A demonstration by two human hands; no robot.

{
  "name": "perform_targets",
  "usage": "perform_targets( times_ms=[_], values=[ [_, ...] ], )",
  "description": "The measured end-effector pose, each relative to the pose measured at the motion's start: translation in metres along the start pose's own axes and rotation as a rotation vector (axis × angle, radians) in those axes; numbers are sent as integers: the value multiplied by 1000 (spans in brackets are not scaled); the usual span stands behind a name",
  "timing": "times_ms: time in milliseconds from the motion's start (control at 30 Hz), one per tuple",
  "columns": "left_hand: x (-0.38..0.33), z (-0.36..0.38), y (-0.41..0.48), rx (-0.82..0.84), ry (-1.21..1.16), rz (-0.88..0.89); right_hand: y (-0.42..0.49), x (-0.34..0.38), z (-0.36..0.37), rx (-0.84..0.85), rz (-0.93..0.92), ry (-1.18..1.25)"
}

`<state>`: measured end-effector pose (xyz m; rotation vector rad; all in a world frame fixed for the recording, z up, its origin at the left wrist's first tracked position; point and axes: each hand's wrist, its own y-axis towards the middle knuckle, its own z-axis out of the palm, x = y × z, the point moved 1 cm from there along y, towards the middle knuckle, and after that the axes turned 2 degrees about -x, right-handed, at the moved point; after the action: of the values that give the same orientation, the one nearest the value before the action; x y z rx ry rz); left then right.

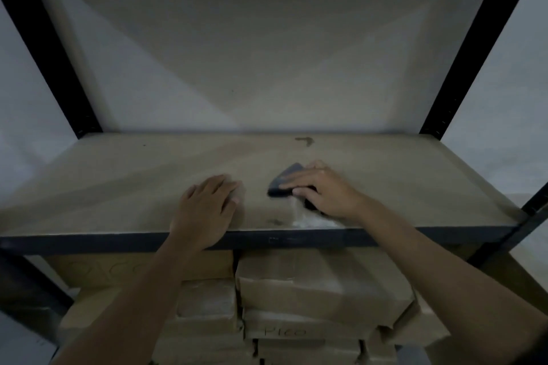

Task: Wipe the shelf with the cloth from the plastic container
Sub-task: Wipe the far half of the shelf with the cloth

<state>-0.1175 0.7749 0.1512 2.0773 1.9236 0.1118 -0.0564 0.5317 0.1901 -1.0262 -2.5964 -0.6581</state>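
Wiping seemingly midway — dark cloth (pixel 289 172) near front edge of shelf (pixel 118 175), pressed under flat fingers (pixel 299 179) of right grip (pixel 326 192); left grip (pixel 204 207) spread flat, empty. Likely left: brown stain (pixel 304 141) at back, pale smear (pixel 314 221) at front.

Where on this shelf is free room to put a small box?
Bare shelf board lies between the left post and the left hand, between the right hand and the right post, and along the back wall. The front middle is crowded: both hands and the cloth. Boxes pack the level below.
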Motion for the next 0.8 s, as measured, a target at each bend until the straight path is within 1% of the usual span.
perform_targets(
  times_ms=[67,100,133,167,200,233,267,300,367,500,600,633,667,700,767,800],
  values=[
    [-1,1,-1,1,8,-4,-15,5,-19,139,-35,109],
    [-1,1,-1,1,12,1,-16,2,-29,159,-17,175],
    [-2,1,0,0,16,7,-13,-7,-36,102,21,219],
    [-2,1,0,-4,18,12,-6,-18,-42,-12,72,227],
    [-2,1,1,-7,17,13,3,-32,-43,-142,138,168],
    [-2,0,1,-8,14,13,13,-45,-39,-236,197,82],
    [-2,0,1,-8,11,13,22,-52,-33,-268,241,3],
    [-2,0,1,-13,12,17,32,-56,-23,-246,252,-56],
    [-1,0,1,-24,17,22,46,-51,-1,-184,182,-92],
    [1,1,1,-22,-3,16,24,-2,11,-39,-7,-9],
    [-1,0,0,-9,-11,19,-9,11,-13,98,-42,128],
    [-2,0,0,2,-19,18,-15,7,-24,88,-18,177],
    [-2,0,1,11,-29,17,-18,-3,-35,17,31,195],
    [-2,0,2,17,-40,12,-19,-16,-45,-92,94,167],
    [-3,0,3,27,-58,1,-19,-44,-49,-263,253,4],
    [-3,1,4,26,-60,-2,-17,-54,-45,-287,309,-82]
  ],
)
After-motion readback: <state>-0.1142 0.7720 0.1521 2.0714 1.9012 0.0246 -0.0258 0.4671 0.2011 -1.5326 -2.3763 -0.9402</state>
